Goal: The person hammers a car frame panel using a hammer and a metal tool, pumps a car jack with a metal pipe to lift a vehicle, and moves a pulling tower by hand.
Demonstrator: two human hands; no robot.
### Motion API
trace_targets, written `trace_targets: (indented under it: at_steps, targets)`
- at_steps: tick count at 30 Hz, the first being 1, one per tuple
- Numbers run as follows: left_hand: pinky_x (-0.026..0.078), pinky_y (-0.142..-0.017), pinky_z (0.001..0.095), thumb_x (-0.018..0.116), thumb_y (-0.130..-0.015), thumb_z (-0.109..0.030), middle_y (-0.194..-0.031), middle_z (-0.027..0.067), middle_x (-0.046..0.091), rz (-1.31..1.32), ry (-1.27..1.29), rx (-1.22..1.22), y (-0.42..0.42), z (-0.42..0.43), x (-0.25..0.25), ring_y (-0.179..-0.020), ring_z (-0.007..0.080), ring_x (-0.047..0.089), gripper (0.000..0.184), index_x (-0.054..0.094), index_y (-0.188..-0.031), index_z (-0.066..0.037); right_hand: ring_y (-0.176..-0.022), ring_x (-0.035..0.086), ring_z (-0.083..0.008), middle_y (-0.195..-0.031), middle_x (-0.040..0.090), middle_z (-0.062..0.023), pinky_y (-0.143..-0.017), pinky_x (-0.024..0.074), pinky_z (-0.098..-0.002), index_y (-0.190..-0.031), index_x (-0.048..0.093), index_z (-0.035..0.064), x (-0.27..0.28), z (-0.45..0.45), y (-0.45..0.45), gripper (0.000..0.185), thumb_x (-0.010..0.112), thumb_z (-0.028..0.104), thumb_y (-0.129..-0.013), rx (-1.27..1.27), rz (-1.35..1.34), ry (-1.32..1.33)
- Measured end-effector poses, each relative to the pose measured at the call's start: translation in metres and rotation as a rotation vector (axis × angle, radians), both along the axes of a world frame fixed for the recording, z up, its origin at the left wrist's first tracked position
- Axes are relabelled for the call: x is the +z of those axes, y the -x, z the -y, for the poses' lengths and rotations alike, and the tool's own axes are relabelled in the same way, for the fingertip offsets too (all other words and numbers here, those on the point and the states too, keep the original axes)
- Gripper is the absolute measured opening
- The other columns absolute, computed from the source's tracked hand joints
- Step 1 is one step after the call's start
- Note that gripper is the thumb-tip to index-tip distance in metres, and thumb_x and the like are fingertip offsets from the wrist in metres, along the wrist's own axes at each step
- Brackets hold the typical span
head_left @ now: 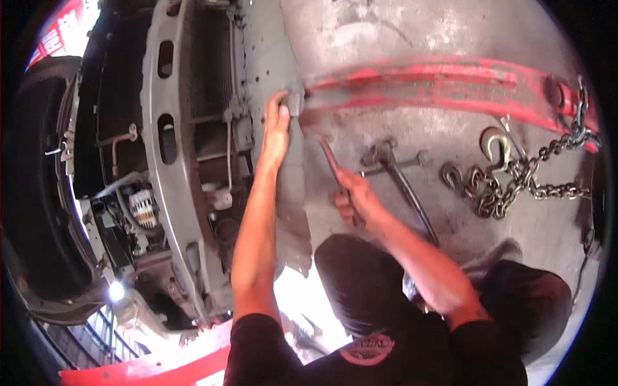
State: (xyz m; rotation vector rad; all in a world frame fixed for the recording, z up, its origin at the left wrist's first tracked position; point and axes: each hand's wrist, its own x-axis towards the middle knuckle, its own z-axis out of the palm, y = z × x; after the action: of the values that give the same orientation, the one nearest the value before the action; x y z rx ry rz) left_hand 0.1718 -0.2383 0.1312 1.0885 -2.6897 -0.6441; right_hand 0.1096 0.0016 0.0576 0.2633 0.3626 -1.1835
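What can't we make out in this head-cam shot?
All in the head view:
- Upper end of the tool in the right hand: blurred, type unclear.
- Palm of the left hand: hidden by the back of the hand.
- Near end of the wrench: hidden behind the right hand.
- Shirt print: too blurred to read.
- Chain: right end lost at the dark image edge.

Had a stained grey concrete floor (444, 128), red-and-white lettered sign (61, 35), dark bars (103, 331) near round white light (116, 291).
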Motion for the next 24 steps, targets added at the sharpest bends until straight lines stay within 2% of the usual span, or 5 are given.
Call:
trace_targets:
  at_steps: [5,9,12,17,24]
  targets:
    - [0.023,-0.119,0.041,0.042,-0.103,-0.03,-0.147,0.0175,0.042,-0.012,-0.02,0.05,0.005,-0.008,0.002,-0.142,0.0323,0.033,0.046,0.046,-0.141,-0.005,-0.051,0.037,-0.0102,-0.065,0.041,0.0052,-0.048,0.0317,-0.0282,-0.114,0.05,0.0246,-0.007,0.011,-0.027,0.022,0.047,0.044,-0.103,-0.254,0.077,-0.522]
    - [0.025,-0.118,0.0423,0.04,-0.103,-0.031,-0.142,0.018,0.044,-0.003,0.002,-0.027,0.006,-0.007,0.004,-0.138,0.0333,0.036,0.045,0.048,-0.138,-0.004,-0.05,0.038,-0.0105,-0.064,0.042,0.0036,-0.047,0.0318,-0.0276,-0.115,0.051,0.0242,0.067,0.017,0.016,0.021,0.045,0.042,-0.104,-0.007,-0.111,-0.142]
    - [0.026,-0.117,0.0424,0.04,-0.103,-0.03,-0.141,0.0181,0.045,-0.016,0.053,0.0,0.003,-0.002,-0.004,-0.137,0.0339,0.038,0.044,0.049,-0.137,-0.004,-0.048,0.036,-0.0093,-0.064,0.041,0.0049,-0.047,0.0304,-0.026,-0.107,0.05,0.0245,-0.003,0.007,0.013,0.018,0.046,0.041,-0.104,-0.043,0.096,0.054]
    - [0.025,-0.118,0.0421,0.044,-0.102,-0.024,-0.143,0.017,0.045,-0.096,-0.012,-0.018,0.007,-0.004,0.001,-0.139,0.0323,0.036,0.041,0.049,-0.138,-0.004,-0.043,0.032,-0.0076,-0.062,0.038,0.0067,-0.039,0.0264,-0.0273,-0.104,0.047,0.0211,0.048,0.017,0.016,0.021,0.045,0.042,-0.104,-0.072,0.077,0.033]
    - [0.024,-0.12,0.0384,0.055,-0.098,-0.027,-0.154,0.0152,0.04,0.05,-0.091,-0.048,0.0,-0.001,0.026,-0.147,0.0291,0.03,0.051,0.048,-0.145,-0.009,-0.044,0.041,-0.0101,-0.062,0.044,0.0027,-0.04,0.0351,-0.028,-0.117,0.05,0.018,-0.015,-0.026,0.032,0.026,0.051,0.04,-0.102,-0.115,-0.407,-0.048]
